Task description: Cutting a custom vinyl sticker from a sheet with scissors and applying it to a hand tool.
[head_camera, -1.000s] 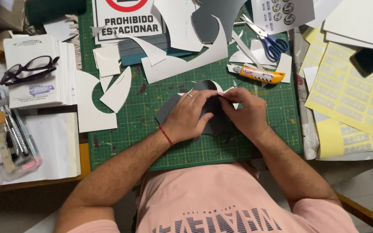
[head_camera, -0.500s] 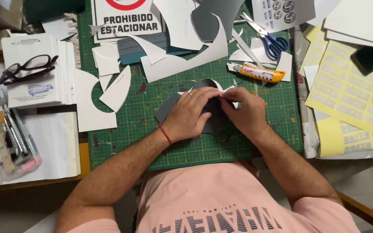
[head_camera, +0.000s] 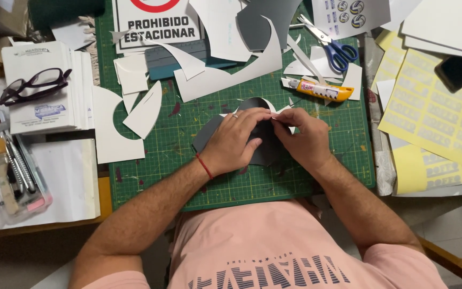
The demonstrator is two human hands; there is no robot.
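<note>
At frame centre, left hand [head_camera: 236, 142] lies flat, fingers together, on the dark sheet [head_camera: 266, 152]; right hand [head_camera: 306, 139] pinches its white edge.

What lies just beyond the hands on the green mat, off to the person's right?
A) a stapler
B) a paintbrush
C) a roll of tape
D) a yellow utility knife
D: a yellow utility knife lies on the green cutting mat just past the right hand, near the blue-handled scissors.
</note>
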